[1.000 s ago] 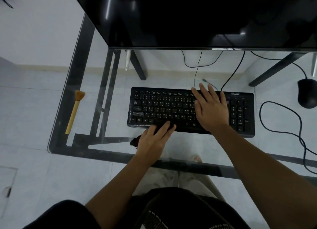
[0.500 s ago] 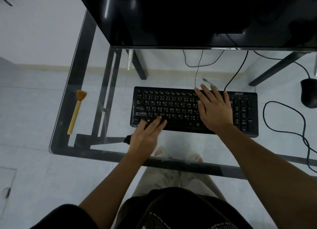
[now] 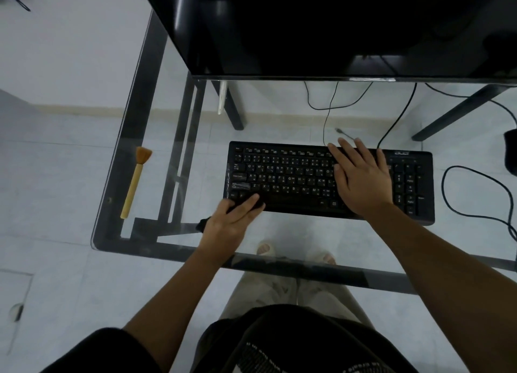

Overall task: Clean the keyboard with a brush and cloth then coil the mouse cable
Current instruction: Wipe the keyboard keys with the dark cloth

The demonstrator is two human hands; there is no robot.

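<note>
A black keyboard [image 3: 291, 176] lies on the glass desk [image 3: 134, 137]. My left hand [image 3: 232, 223] presses a dark cloth [image 3: 202, 225] on the keyboard's front left corner; only a bit of the cloth shows by the wrist and under the fingers. My right hand [image 3: 361, 179] lies flat, fingers spread, on the right part of the main keys. A wooden brush [image 3: 136, 181] with tan bristles rests near the desk's left edge. The black mouse [image 3: 510, 151] is at the right frame edge, its cable [image 3: 470, 193] looping loose on the glass.
A large black monitor [image 3: 335, 28] overhangs the back of the desk. The dark metal desk frame [image 3: 181, 160] and thin cables [image 3: 330, 104] show through the glass. My legs and sandalled feet [image 3: 265, 249] are under the front edge.
My left hand with the cloth has slid left along the keyboard's front row, from near the middle to the left corner. My right hand has stayed pressed on the keys.
</note>
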